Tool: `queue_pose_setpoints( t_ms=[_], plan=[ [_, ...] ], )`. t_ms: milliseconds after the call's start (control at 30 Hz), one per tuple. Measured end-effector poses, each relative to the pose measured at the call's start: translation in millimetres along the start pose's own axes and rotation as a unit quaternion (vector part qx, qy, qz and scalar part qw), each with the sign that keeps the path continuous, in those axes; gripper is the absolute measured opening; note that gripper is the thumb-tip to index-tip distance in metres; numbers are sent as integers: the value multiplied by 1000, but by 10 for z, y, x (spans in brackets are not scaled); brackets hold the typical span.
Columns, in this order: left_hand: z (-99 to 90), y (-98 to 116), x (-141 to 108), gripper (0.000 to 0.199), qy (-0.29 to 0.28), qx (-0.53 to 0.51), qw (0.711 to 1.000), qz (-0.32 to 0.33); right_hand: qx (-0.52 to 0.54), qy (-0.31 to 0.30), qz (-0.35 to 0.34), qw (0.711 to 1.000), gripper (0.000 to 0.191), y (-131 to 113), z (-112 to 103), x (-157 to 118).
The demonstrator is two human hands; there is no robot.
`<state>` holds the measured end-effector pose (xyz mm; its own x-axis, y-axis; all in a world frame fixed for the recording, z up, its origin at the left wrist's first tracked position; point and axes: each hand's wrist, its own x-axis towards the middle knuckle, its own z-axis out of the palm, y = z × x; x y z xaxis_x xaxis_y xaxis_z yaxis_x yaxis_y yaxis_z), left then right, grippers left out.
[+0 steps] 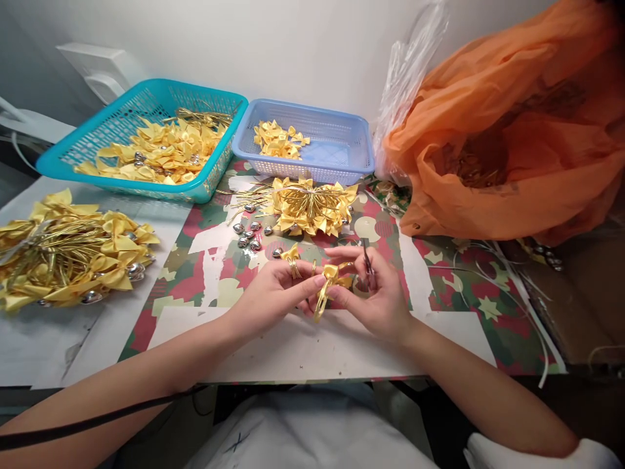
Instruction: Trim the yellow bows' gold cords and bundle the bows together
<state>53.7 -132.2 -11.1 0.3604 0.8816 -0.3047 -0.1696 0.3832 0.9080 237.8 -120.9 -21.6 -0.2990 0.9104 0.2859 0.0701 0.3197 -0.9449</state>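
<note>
Near the front of the table, my left hand (280, 290) and my right hand (378, 296) meet around a yellow ribbon bow (331, 272). Both thumbs press against it, and a looped gold tie (321, 305) hangs below the bow. Another small yellow bow (291, 254) with gold wire sits at the fingers of my left hand. Dark scissors (368, 264) rest among the fingers of my right hand. Just behind the hands lies a bundle of yellow bows with gold ties (312, 205), with several silver bells (254, 226) to its left.
A teal basket (215, 176) and a blue basket (336, 172), both holding yellow bows, stand at the back. More bundled bows (73, 251) lie at the left. An orange bag (517, 137) fills the back right, beside a clear plastic bag (403, 85). White strips (525, 312) lie at the right.
</note>
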Motion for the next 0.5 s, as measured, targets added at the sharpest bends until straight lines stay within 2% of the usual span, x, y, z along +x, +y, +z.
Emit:
queue_pose_setpoints(
  t_ms=[67, 133, 367, 500],
  plan=[
    [11, 16, -3, 27, 0, 1, 1000, -1, 48, -27, 43, 998, 38, -4, 15, 1],
    [17, 26, -4, 25, 11, 6, 1000, -2, 85, -26, 67, 994, 40, -6, 20, 4],
    [0, -9, -3, 25, 17, -18, 1000, 4, 147, 35, 79, 985, 43, -1, -23, 52],
    [-18, -35, -13, 27, 0, -30, 999, 25, 154, 82, 125, 977, 47, 18, -95, 100]
  ],
)
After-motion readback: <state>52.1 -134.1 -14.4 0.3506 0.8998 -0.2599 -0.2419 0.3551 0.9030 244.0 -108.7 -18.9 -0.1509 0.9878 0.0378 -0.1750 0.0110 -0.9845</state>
